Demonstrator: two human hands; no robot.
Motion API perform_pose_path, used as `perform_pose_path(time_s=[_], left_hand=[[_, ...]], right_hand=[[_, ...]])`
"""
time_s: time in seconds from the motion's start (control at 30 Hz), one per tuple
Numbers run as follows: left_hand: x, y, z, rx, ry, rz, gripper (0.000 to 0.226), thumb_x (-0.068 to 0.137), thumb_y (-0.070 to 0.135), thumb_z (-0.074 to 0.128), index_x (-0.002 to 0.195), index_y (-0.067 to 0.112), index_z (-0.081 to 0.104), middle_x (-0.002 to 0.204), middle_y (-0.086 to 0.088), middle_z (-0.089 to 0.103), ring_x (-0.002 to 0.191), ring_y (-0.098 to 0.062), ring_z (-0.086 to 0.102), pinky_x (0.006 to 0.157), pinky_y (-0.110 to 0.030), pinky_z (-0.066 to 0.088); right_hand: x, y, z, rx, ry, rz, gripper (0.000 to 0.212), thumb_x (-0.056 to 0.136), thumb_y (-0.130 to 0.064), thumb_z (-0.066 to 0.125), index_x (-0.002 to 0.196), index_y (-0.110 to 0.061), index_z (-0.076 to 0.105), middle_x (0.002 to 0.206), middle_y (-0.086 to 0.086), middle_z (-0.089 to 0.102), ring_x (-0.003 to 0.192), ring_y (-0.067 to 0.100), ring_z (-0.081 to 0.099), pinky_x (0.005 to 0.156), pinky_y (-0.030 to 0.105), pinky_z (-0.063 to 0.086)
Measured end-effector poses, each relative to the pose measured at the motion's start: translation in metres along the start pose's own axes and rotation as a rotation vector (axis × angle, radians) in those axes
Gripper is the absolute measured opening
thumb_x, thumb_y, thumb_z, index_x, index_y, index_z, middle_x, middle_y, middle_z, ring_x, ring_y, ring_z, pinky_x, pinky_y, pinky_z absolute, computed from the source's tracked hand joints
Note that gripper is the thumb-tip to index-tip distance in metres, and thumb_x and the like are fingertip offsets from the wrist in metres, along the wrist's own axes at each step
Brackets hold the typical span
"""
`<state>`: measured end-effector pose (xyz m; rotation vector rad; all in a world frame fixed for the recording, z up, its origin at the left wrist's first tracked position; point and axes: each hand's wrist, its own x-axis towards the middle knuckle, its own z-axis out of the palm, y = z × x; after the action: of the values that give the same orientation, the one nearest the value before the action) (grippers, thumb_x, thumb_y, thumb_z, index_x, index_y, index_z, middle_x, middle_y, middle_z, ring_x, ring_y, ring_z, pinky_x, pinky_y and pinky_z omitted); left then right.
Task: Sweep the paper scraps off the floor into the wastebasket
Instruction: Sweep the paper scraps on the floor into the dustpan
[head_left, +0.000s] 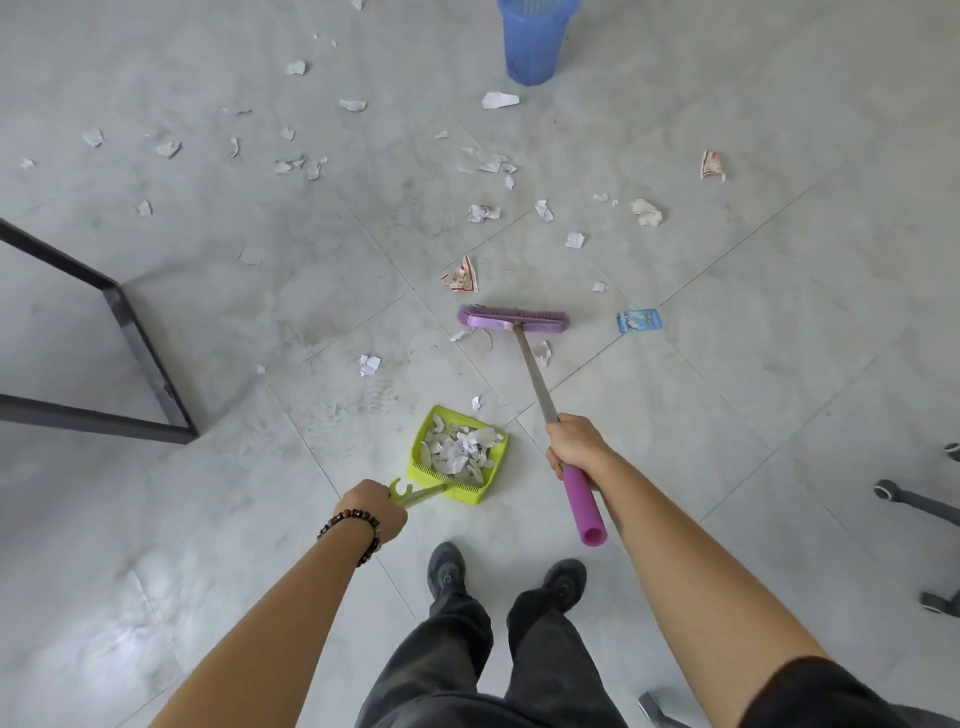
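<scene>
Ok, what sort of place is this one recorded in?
Probably an office or workroom: large grey floor tiles, a black metal table frame on the left, and chair casters on the right.

The pale grey tiled floor (727, 364) carries white paper scraps (488, 163) scattered across its far half, with a blue wastebasket (535, 47) standing at the far edge and a blue wrapper (638, 320) to the right. In the middle the purple broom head (511, 321) rests on the tiles. Nearer, a green dustpan (457, 457) full of scraps sits on the floor, and a black metal frame (135, 358) stands at left.
</scene>
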<state>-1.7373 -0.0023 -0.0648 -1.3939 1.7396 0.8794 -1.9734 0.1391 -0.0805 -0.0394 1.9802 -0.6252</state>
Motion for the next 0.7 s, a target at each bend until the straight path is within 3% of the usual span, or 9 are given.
perform_pose_path(time_s=[0.17,0.23,0.33,0.4,0.47,0.53,0.6,0.7], left_hand=[[0.006,0.006,-0.004,-0.005,0.009,0.019,0.013,0.082,0.007,0.043,0.081,0.009,0.056,0.065,-0.004,0.051,0.051,-0.019,0.047,0.045,-0.021,0.039],[0.009,0.011,-0.008,0.007,-0.003,0.021,0.012,0.084,0.007,0.043,0.081,0.008,0.055,0.064,-0.004,0.052,0.049,-0.019,0.048,0.044,-0.021,0.040],[0.010,0.016,-0.011,0.015,0.005,0.016,0.013,0.084,0.009,0.044,0.076,0.008,0.053,0.063,-0.003,0.053,0.049,-0.018,0.050,0.043,-0.021,0.040],[0.009,0.017,-0.011,0.029,0.012,0.013,0.015,0.085,0.010,0.044,0.072,0.009,0.052,0.062,-0.003,0.053,0.049,-0.017,0.050,0.042,-0.021,0.039],[0.008,0.018,-0.013,0.042,0.010,0.009,0.017,0.086,0.010,0.043,0.071,0.009,0.051,0.061,-0.003,0.053,0.048,-0.017,0.050,0.043,-0.021,0.040],[0.005,0.019,-0.015,0.048,0.003,0.002,0.016,0.086,0.009,0.042,0.072,0.009,0.049,0.061,-0.003,0.051,0.048,-0.018,0.049,0.045,-0.021,0.041],[0.003,0.019,-0.014,0.042,-0.017,-0.006,0.014,0.084,0.007,0.040,0.074,0.008,0.049,0.059,-0.005,0.048,0.047,-0.019,0.045,0.045,-0.020,0.038],[-0.002,0.016,-0.013,0.057,-0.057,-0.001,0.017,0.084,0.003,0.037,0.083,0.007,0.053,0.058,-0.006,0.045,0.045,-0.020,0.042,0.044,-0.020,0.035]], right_hand=[[-0.012,0.027,0.007,-0.563,-0.078,0.070,0.043,0.078,0.003,0.048,0.120,-0.004,0.046,0.093,0.018,0.064,0.070,0.035,0.063,0.048,0.028,0.046],[-0.029,0.045,-0.006,-0.596,-0.121,0.079,0.044,0.082,-0.001,0.044,0.125,-0.010,0.044,0.089,0.015,0.059,0.059,0.030,0.058,0.042,0.026,0.044],[-0.055,0.056,-0.039,-0.326,-0.192,0.102,0.012,0.088,-0.006,0.044,0.096,-0.011,0.051,0.062,0.010,0.051,0.041,0.022,0.046,0.040,0.025,0.040],[-0.073,0.052,-0.063,-0.063,-0.195,0.182,0.014,0.091,-0.010,0.045,0.078,-0.015,0.048,0.050,0.005,0.044,0.037,0.015,0.036,0.038,0.019,0.033],[-0.088,0.047,-0.078,0.069,-0.199,0.240,0.015,0.094,-0.013,0.045,0.082,-0.020,0.052,0.050,0.001,0.040,0.037,0.009,0.031,0.036,0.014,0.028],[-0.094,0.047,-0.084,0.134,-0.191,0.255,0.017,0.096,-0.016,0.046,0.098,-0.016,0.063,0.054,0.001,0.041,0.038,0.007,0.031,0.035,0.013,0.028],[-0.088,0.045,-0.086,0.175,-0.154,0.235,0.023,0.098,-0.017,0.046,0.115,-0.007,0.057,0.057,0.002,0.042,0.038,0.007,0.033,0.035,0.012,0.029],[-0.074,0.037,-0.081,0.235,-0.086,0.208,0.022,0.095,-0.012,0.043,0.102,-0.019,0.062,0.060,0.005,0.041,0.037,0.009,0.032,0.037,0.012,0.029]])
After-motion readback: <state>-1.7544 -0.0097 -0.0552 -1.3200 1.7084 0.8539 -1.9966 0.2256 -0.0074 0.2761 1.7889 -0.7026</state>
